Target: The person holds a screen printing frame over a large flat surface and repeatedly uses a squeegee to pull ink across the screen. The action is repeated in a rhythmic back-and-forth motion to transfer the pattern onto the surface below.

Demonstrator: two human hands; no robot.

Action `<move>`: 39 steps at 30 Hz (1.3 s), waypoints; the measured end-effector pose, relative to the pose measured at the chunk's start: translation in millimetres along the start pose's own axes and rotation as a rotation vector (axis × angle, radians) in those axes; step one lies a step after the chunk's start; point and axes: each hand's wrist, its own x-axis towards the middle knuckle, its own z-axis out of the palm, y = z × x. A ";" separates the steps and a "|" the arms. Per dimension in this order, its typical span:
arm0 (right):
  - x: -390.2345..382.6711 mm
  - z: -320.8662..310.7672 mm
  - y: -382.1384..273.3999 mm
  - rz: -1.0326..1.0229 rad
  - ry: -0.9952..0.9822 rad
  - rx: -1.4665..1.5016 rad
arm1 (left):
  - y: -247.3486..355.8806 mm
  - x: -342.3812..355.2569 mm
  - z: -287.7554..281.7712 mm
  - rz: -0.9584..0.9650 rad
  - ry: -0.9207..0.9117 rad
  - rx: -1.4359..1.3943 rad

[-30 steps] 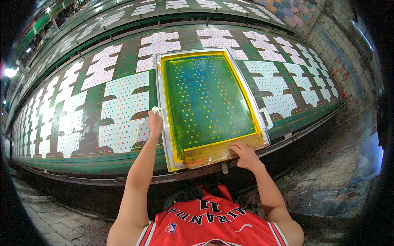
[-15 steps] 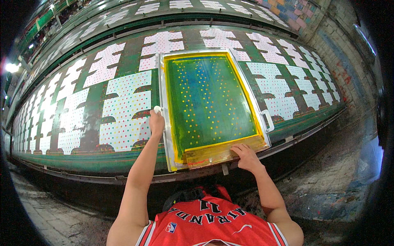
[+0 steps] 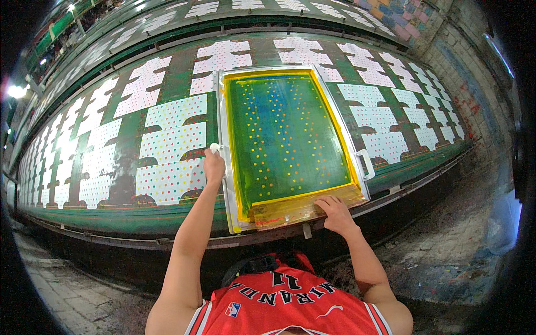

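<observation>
A screen-printing frame (image 3: 224, 184) lies on the long green table in front of me, its green mesh (image 3: 285, 139) dotted with small yellow and orange spots and edged in yellow. My left hand (image 3: 213, 166) is closed round the white handle (image 3: 215, 148) on the frame's left side. Along the near end of the mesh rests a wide amber-brown squeegee (image 3: 285, 214) with red smears. My right hand (image 3: 337, 215) grips its right part, fingers on top and thumb hidden. A second white handle (image 3: 365, 164) on the frame's right side is untouched.
White cut fabric pieces with coloured dots (image 3: 170, 162) lie in rows left, right and beyond the frame on the green table (image 3: 125, 167). A metal rail (image 3: 402, 192) runs along the near edge. Another table (image 3: 184, 28) stands behind; a block wall (image 3: 469, 72) rises at right.
</observation>
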 end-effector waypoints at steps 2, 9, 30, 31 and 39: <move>-0.5 2.0 0.5 -0.002 0.013 -0.012 | 0.9 -0.9 -0.5 0.010 0.006 -0.008; -1.9 3.3 2.7 0.008 0.007 -0.037 | 6.1 -1.9 -3.2 -0.038 -0.010 -0.008; 62.0 -16.4 3.7 0.036 -0.222 -0.217 | -11.1 34.0 -13.1 -0.111 -0.337 -0.317; 66.6 -14.3 0.9 0.041 -0.224 -0.203 | -12.1 38.5 -14.4 -0.093 -0.344 -0.355; 66.2 -26.2 4.5 0.004 -0.229 -0.262 | -1.5 27.5 -2.4 -0.083 -0.227 -0.278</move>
